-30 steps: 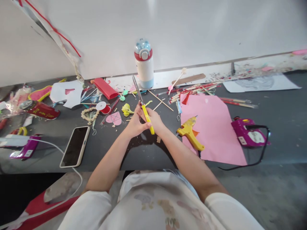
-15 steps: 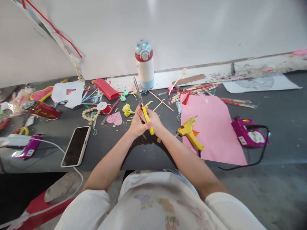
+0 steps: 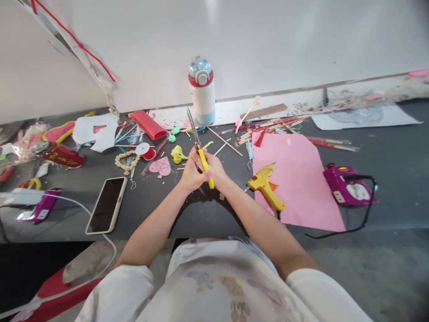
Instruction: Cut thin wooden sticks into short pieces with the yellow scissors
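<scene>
Both hands clasped on yellow-handled scissors, mid-frame

My left hand (image 3: 190, 176) and right hand (image 3: 218, 170) meet near the centre of the frame, fingers clamped together on the yellow-handled scissors (image 3: 204, 164). Left thumb lies against the handle; some right fingers are hidden. Metal blades (image 3: 192, 126) point up and leftward, toward the base of the drink bottle (image 3: 203, 99) at upper centre.

Just left of my fingers: a crumpled yellow piece (image 3: 178, 154), then a pink heart (image 3: 161, 166) and a spool of red thread (image 3: 146, 151). Right of centre: a yellow glue gun (image 3: 267, 188), partly over a pink sheet (image 3: 306, 174); thin sticks (image 3: 275, 127) above it.

Farther out: phone (image 3: 106, 205) at lower left, red can (image 3: 59, 154) tipped on its side at left, purple power box (image 3: 350, 187) at right.
</scene>
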Motion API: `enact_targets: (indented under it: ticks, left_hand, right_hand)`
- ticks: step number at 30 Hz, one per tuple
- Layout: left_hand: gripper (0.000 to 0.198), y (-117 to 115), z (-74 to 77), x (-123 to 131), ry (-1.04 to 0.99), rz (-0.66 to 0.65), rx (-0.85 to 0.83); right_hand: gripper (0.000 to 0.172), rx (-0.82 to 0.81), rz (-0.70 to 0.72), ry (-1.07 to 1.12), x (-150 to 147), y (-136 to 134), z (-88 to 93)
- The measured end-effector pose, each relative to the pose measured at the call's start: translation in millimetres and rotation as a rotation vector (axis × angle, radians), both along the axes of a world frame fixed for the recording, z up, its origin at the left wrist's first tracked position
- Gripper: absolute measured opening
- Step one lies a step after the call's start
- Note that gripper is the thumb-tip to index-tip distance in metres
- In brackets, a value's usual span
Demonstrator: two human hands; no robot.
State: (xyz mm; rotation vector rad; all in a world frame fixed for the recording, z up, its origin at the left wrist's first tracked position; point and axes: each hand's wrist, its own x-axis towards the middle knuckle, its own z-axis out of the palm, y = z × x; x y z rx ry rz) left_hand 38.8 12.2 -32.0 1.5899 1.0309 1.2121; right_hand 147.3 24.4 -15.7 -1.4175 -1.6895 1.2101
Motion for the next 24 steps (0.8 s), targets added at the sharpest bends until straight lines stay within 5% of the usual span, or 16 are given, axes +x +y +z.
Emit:
enact_targets:
  ticks: [12, 16, 21, 24]
  left_hand:
    - [0.098, -2, 1.6, -3, -0.021, -0.089, -0.004]
    - [0.090, -3, 11.6, -5, 0.015, -0.023, 0.059]
    - [0.052, -13, 32.9, -2, 0.185, 0.229, 0.085]
    - [0.029, -19, 42.5, 2, 0.320, 0.182, 0.061]
  right_hand:
    - [0.038, 0.006, 0.011, -0.018, 3, -3, 8.8]
    - [0.039, 0.010, -0.049, -0.074, 11, -2, 19.1]
    - [0.040, 0.066, -0.186, -0.125, 21, 2, 22.9]
    - [0.042, 0.102, -0.224, -0.125, 24, 5, 20.0]
